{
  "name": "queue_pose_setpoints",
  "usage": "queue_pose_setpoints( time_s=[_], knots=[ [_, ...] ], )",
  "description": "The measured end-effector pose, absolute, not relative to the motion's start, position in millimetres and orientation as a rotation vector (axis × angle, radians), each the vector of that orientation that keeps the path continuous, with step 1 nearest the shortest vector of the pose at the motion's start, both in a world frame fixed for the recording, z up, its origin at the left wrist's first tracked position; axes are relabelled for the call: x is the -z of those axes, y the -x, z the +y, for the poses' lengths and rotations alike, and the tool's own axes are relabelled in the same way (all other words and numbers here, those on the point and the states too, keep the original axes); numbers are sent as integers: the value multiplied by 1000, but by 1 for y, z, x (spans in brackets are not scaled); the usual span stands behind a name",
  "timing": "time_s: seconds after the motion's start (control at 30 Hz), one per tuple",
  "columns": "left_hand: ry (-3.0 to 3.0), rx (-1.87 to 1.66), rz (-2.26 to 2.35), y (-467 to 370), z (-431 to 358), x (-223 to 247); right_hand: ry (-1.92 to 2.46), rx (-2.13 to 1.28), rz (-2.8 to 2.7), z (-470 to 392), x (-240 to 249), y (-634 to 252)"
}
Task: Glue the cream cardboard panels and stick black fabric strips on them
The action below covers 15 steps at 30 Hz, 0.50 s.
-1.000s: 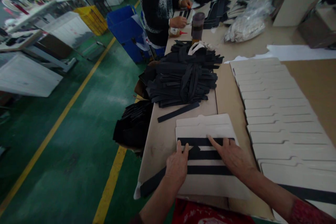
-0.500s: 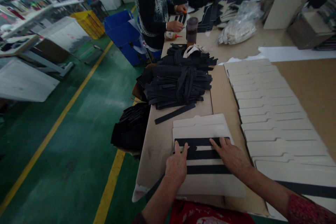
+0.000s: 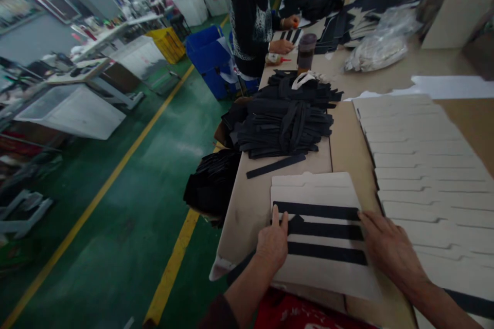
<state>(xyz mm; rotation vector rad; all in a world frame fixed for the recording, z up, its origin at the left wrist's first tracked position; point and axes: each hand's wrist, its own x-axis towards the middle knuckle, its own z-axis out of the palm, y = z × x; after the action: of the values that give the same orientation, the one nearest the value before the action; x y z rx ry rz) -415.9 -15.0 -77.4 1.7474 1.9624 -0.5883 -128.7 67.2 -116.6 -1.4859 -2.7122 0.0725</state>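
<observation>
A beige panel (image 3: pixel 332 282) with three parallel black strips lies in front of me. My left hand (image 3: pixel 272 244) stretches its index and middle fingers onto the left end of the top black strip (image 3: pixel 316 209). Its other fingers look curled around a loose black strip (image 3: pixel 297 221), whose pointed tip shows beside them and whose other end appears past my forearm; the grip itself is hidden. At the right end of the top strip, my right hand (image 3: pixel 391 244) touches with extended fingertips and holds nothing I can see.
Beyond the panel are piled black strip bundles (image 3: pixel 287 123) and one single strip (image 3: pixel 276 166). Overlapping beige panels (image 3: pixel 424 180) run along the right. A cup (image 3: pixel 306 51) stands near a co-worker (image 3: pixel 250 20). A black bundle (image 3: pixel 210 185) sits beside the table's left edge.
My right hand has slid rightward along the top strip to its end, uncovering more of it. My left fingers remain at the left end. The whole view has shifted left.
</observation>
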Motion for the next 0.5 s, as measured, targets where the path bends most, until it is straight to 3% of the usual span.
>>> queue_pose_setpoints(
  time_s=[0.3,0.5],
  knots=[
    [-1744,471,1994,408,-21,87,850,-583,-2887,79,80,292],
    [-1682,368,1917,407,-21,93,847,-573,-3025,79,80,334]
  ],
)
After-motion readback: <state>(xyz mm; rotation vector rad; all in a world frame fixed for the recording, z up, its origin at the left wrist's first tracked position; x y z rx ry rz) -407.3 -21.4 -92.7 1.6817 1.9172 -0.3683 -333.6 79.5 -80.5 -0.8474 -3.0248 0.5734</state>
